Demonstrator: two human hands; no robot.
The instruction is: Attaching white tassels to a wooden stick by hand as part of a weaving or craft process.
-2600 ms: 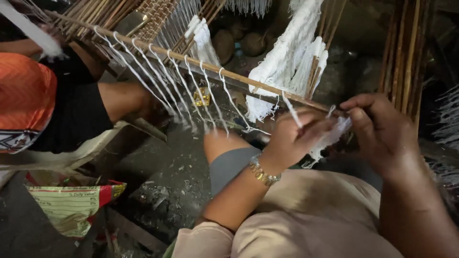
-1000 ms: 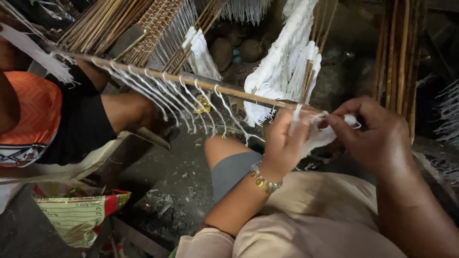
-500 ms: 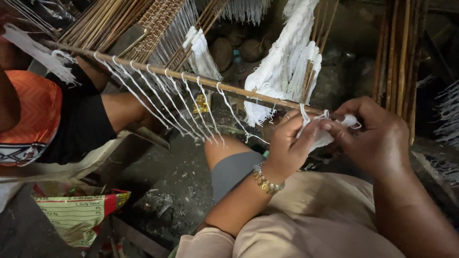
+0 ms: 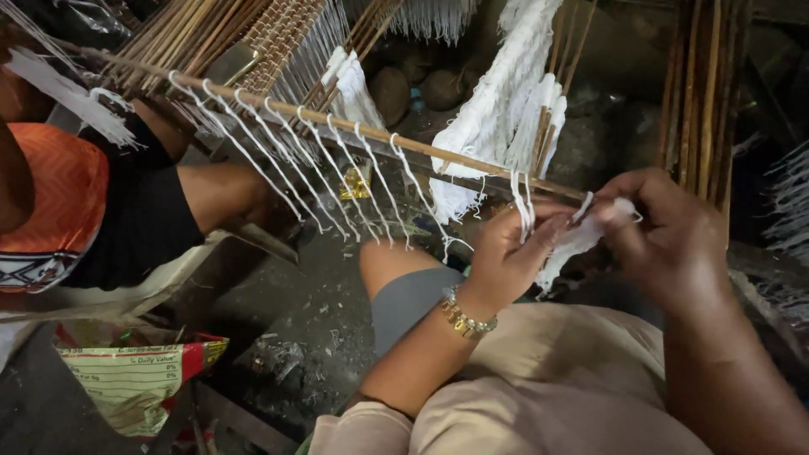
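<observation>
A thin wooden rod [image 4: 337,122] slants across the view with white cord loops [image 4: 320,168] hanging from it in a row. My left hand [image 4: 506,253], with a beaded bracelet at the wrist, pinches white cords next to the rod's right end. My right hand [image 4: 666,236] grips a small bunch of white cord [image 4: 581,240] close to the left hand. A thick bundle of white cord [image 4: 506,118] hangs from above, just behind the rod.
Another person in an orange top and black shorts [image 4: 93,219] sits at the left, leg stretched under the rod. Bamboo sticks [image 4: 202,34] fan out at the top left and more [image 4: 699,93] stand at the right. A printed sack [image 4: 135,379] lies on the dirty floor.
My hands have stayed at the rod's right end, working the white cord between the fingers. The view has shifted slightly; the rod and loops sit a little differently in frame.
</observation>
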